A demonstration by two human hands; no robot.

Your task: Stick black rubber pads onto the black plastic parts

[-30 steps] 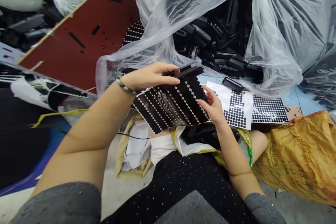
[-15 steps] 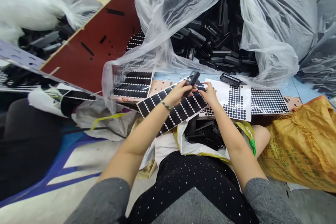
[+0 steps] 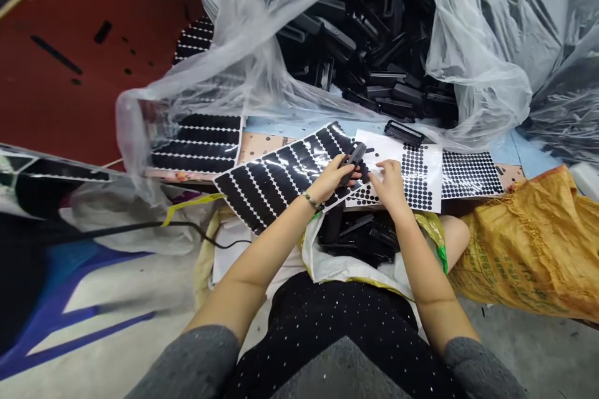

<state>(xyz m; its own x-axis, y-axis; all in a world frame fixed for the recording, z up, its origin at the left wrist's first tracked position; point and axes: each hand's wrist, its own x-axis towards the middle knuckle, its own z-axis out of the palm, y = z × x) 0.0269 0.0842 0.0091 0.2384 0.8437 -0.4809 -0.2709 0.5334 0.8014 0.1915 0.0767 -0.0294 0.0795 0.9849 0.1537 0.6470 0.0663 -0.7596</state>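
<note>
My left hand (image 3: 333, 181) grips a small black plastic part (image 3: 356, 153), long and narrow, with its far end pointing up and away. It is over the right end of a tilted sheet of black stickers (image 3: 276, 177), laid out in rows on white backing. My right hand (image 3: 391, 187) is just right of that part, thumb and forefinger a little apart; anything small at the fingertips is too fine to make out. Beneath it lies a white sheet of round black dots (image 3: 416, 182). A black slotted plastic piece (image 3: 404, 133) lies at that sheet's upper edge.
A clear plastic bag (image 3: 262, 68) opens around a heap of black plastic parts (image 3: 374, 68). On my lap, an open white sack (image 3: 327, 271) holds more parts. A dotted sheet (image 3: 470, 174) and an orange woven sack (image 3: 528, 249) are at right; a red-brown board (image 3: 93, 75) is at left.
The view has shifted closer and rightward. Both hands have moved slightly apart from the sticker sheet's top edge; my left hand still holds the black part, now more tilted.
</note>
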